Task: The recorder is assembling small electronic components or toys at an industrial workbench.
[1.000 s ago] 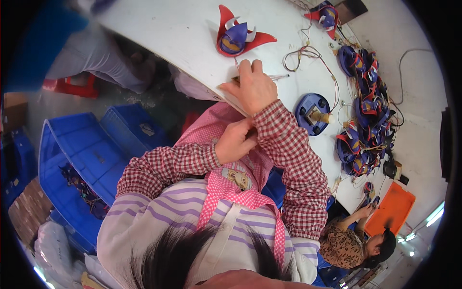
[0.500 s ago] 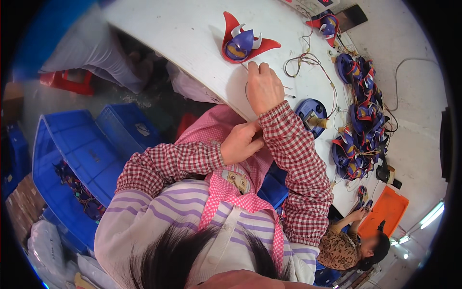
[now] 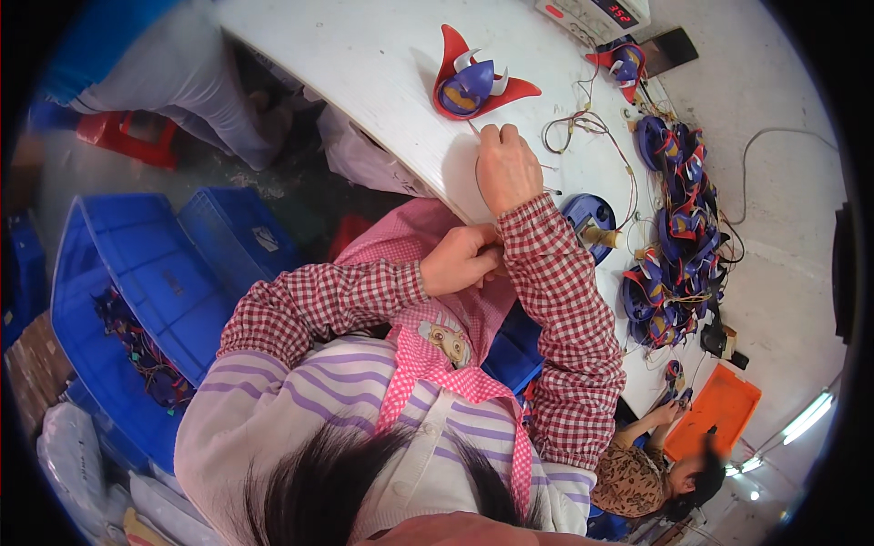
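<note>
My right hand is above the white table near its front edge, its fingers pinched together. A thin dark wire curves beside it, and a thin tip shows at its fingertips. Just beyond lies a red and purple plastic figure head with white horn-like parts. My left hand is closer to my body, by the right cuff, fingers curled in; whatever they hold is hidden. Right of my right hand lies a round purple shell with a tan cylindrical part.
Several wired purple and red assemblies are heaped along the table's right side. A power supply stands at the far end. Blue crates are at my left. A co-worker handles a piece beside an orange tray.
The view has shifted slightly, bringing more of the power supply into sight. Both hands keep nearly the same pose and place over the table edge.
</note>
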Tool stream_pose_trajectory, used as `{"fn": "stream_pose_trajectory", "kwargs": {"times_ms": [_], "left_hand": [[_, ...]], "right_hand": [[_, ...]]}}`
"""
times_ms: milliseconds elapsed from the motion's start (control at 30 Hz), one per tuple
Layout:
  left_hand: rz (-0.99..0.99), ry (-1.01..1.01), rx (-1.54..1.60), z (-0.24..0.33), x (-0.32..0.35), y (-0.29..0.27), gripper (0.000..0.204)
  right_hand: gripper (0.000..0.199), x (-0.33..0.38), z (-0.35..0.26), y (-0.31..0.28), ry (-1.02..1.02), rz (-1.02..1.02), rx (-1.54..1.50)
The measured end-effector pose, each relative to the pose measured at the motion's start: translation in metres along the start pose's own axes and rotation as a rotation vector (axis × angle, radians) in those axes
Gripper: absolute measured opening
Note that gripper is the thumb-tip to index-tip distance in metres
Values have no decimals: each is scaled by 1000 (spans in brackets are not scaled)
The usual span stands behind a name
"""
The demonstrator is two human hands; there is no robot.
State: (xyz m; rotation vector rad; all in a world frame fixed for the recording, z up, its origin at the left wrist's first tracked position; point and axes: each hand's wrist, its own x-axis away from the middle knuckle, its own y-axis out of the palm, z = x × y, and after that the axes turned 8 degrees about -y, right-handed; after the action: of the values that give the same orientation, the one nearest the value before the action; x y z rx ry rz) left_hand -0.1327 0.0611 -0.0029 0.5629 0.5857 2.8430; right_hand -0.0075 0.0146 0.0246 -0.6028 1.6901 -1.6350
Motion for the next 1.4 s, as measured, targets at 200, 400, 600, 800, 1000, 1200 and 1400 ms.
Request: {"fn": "stream_pose_trajectory", "kwargs": {"times_ms": [200,400,600,800,1000,1200,1400], "left_hand": [[5,16,113,-5,-1,2,16],[12,46,65,-5,1,3,20],[263,503,-562,-1,1,1,24],[198,485,-909,21,0,-8,18],[139,469,-1004,33,-12,3,14],[149,549,-1238,33,-24,12,13],[149,502,-1153,41,-27,21,21]], "right_hand": [[13,3,3,3,-10,7,-5],[17,6,4,1,11,15,10],[25,19,1,-23,-17,200,-125],[28,116,40,-84,244,620,-575],[35,171,73,-62,531,617,-669],[34,156,78,-56,569,513,-620],[34,153,90,-40,501,534,-587]]}}
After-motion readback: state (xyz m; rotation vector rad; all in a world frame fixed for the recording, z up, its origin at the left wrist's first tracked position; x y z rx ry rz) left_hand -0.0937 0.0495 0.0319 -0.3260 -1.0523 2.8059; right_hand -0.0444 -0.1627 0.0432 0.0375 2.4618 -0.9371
